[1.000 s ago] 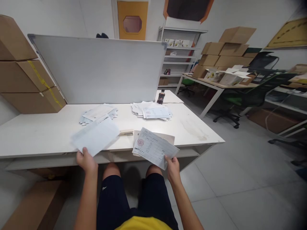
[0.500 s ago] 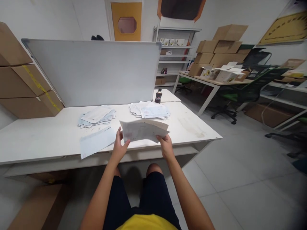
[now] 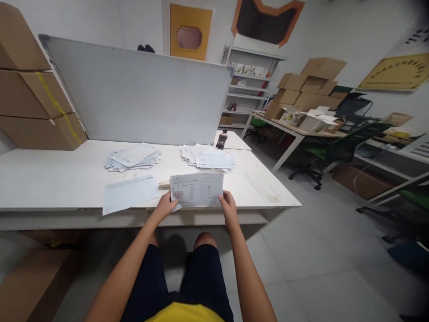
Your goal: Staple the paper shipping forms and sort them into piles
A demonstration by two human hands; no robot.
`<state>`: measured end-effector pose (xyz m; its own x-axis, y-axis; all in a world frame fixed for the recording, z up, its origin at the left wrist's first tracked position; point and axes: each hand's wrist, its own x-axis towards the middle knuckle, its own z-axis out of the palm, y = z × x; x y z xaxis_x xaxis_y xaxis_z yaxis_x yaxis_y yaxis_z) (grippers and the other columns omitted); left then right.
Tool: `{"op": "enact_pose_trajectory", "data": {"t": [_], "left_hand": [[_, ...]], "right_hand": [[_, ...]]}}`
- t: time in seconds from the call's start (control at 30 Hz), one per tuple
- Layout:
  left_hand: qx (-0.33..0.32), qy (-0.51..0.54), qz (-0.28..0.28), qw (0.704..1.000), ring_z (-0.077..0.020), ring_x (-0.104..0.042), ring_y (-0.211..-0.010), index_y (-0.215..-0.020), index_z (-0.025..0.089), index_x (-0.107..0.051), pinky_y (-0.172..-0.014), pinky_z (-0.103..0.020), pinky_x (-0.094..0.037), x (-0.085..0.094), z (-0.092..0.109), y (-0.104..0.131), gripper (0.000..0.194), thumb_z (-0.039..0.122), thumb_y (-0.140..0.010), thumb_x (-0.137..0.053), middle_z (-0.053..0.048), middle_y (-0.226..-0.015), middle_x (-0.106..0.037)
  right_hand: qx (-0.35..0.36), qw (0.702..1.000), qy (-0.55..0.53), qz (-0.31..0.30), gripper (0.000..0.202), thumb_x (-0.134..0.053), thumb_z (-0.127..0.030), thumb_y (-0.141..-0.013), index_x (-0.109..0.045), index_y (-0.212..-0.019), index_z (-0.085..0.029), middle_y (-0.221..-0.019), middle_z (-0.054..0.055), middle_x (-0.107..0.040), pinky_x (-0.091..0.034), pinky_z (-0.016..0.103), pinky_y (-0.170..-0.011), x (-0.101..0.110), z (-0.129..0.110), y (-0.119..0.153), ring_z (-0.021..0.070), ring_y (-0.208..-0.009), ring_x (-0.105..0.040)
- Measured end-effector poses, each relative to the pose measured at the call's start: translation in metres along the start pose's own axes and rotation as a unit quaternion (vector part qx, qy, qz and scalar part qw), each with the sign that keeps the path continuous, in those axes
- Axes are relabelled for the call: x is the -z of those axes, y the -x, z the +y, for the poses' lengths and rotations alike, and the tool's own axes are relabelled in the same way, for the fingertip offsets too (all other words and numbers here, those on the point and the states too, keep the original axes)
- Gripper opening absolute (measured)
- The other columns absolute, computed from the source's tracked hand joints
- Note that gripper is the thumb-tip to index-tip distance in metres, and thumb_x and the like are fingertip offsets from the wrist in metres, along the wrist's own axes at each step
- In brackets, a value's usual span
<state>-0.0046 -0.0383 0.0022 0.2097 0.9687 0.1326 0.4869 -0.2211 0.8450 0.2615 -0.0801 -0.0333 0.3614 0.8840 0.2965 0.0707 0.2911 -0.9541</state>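
The left hand (image 3: 165,205) and right hand (image 3: 228,206) pinch opposite sides of the printed sheets (image 3: 197,188), at eight and four o'clock from their centre, above the near edge of the table (image 3: 50,183). The step appears to be squaring or inspecting them; the next move calls for a light, even pinch. A loose sheet (image 3: 129,194) lies at nine o'clock, overhanging the edge; beyond, one paper pile (image 3: 132,157) at ten, a second pile (image 3: 214,159) at one. Fingers behind the paper are hidden; a tan object (image 3: 163,184) is partly covered; sheet count and fine print cannot be made out.
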Motion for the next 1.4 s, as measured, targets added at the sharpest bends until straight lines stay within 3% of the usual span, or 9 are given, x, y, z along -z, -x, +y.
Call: {"op": "enact_pose_trajectory", "data": {"t": [0.2, 0.4, 0.6, 0.77, 0.93, 1.13, 1.27, 1.33, 1.4], "left_hand": [[-0.019, 0.052, -0.005, 0.998, -0.0282, -0.063, -0.108, -0.103, 0.016, -0.063, -0.097, -0.042, -0.048, -0.003, -0.011, 0.009, 0.036, 0.033, -0.073, -0.055, -0.010, -0.110, -0.071], [-0.052, 0.182, -0.009, 0.982, -0.0238, -0.056, -0.121, -0.126, 0.019, -0.050, -0.105, -0.042, -0.043, -0.012, -0.009, 0.028, 0.057, 0.019, -0.070, -0.055, -0.009, -0.129, -0.062], [-0.054, 0.219, -0.006, 0.974, -0.0241, -0.056, -0.122, -0.122, 0.019, -0.052, -0.107, -0.044, -0.043, -0.015, 0.000, 0.040, 0.042, 0.025, -0.081, -0.054, -0.009, -0.126, -0.063], [-0.050, 0.179, 0.015, 0.982, -0.0237, -0.055, -0.121, -0.123, 0.019, -0.054, -0.105, -0.042, -0.044, -0.011, 0.004, 0.039, 0.038, 0.033, -0.088, -0.050, -0.009, -0.126, -0.062], [-0.011, 0.173, -0.008, 0.985, -0.0226, -0.066, -0.089, -0.125, 0.018, -0.055, -0.079, -0.040, -0.057, -0.008, 0.011, 0.044, 0.042, 0.038, -0.089, -0.047, -0.008, -0.112, -0.068], [-0.058, 0.040, -0.055, 0.996, -0.0266, -0.060, -0.111, -0.131, 0.019, -0.051, -0.093, -0.040, -0.050, 0.005, 0.006, 0.044, 0.049, 0.028, -0.083, -0.051, -0.009, -0.121, -0.065], [-0.075, -0.081, -0.103, 0.988, -0.0215, -0.065, -0.083, -0.148, 0.022, -0.032, -0.076, -0.033, -0.052, 0.021, 0.000, 0.033, 0.069, 0.024, -0.082, -0.052, -0.005, -0.101, -0.068], [-0.092, -0.130, -0.076, 0.984, -0.0194, -0.063, -0.075, -0.149, 0.022, -0.030, -0.073, -0.031, -0.050, 0.026, 0.001, 0.020, 0.069, 0.024, -0.083, -0.050, -0.003, -0.092, -0.067], [-0.137, -0.187, -0.013, 0.973, -0.0223, -0.062, -0.088, -0.146, 0.020, -0.037, -0.082, -0.035, -0.048, 0.029, 0.004, 0.004, 0.062, 0.025, -0.084, -0.049, -0.007, -0.100, -0.066]], "right_hand": [[-0.034, 0.998, -0.058, 0.008, 0.031, -0.067, -0.045, -0.069, -0.060, -0.090, -0.023, -0.085, 0.003, -0.068, -0.048, 0.036, -0.078, 0.000, -0.003, 0.010, 0.0214, -0.083, -0.060], [-0.071, 0.994, -0.080, 0.025, 0.034, -0.070, -0.049, -0.069, -0.060, -0.088, -0.023, -0.078, 0.001, -0.068, -0.047, 0.032, -0.073, 0.003, -0.016, 0.025, 0.0191, -0.075, -0.061], [-0.067, 0.997, -0.007, 0.030, 0.040, -0.059, -0.062, -0.078, -0.055, -0.071, -0.023, -0.068, -0.001, -0.059, -0.044, 0.028, -0.064, 0.009, -0.018, 0.031, 0.0167, -0.068, -0.053], [-0.067, 0.996, -0.041, -0.037, 0.039, -0.070, -0.053, -0.072, -0.065, -0.097, -0.023, -0.099, 0.005, -0.070, -0.048, 0.036, -0.085, 0.003, -0.029, 0.032, 0.0240, -0.096, -0.061], [-0.103, 0.993, -0.058, -0.019, 0.038, -0.070, -0.050, -0.069, -0.066, -0.093, -0.020, -0.091, 0.006, -0.072, -0.048, 0.040, -0.084, 0.000, -0.030, 0.032, 0.0254, -0.090, -0.063], [-0.174, 0.983, -0.050, -0.036, 0.029, -0.067, -0.031, -0.062, -0.063, -0.089, -0.022, -0.085, 0.002, -0.071, -0.048, 0.034, -0.074, 0.010, -0.024, 0.036, 0.0227, -0.082, -0.063], [-0.198, 0.979, -0.025, -0.030, 0.030, -0.062, -0.025, -0.057, -0.061, -0.087, -0.023, -0.085, 0.001, -0.070, -0.047, 0.031, -0.071, 0.020, -0.018, 0.038, 0.0226, -0.083, -0.062], [-0.194, 0.981, -0.019, 0.003, 0.032, -0.060, -0.025, -0.057, -0.060, -0.089, -0.024, -0.084, 0.001, -0.070, -0.047, 0.031, -0.069, 0.023, -0.016, 0.034, 0.0224, -0.081, -0.062], [-0.187, 0.981, -0.016, 0.040, 0.034, -0.059, -0.025, -0.056, -0.059, -0.090, -0.024, -0.082, 0.001, -0.070, -0.047, 0.031, -0.069, 0.024, -0.016, 0.025, 0.0221, -0.079, -0.063]]}}
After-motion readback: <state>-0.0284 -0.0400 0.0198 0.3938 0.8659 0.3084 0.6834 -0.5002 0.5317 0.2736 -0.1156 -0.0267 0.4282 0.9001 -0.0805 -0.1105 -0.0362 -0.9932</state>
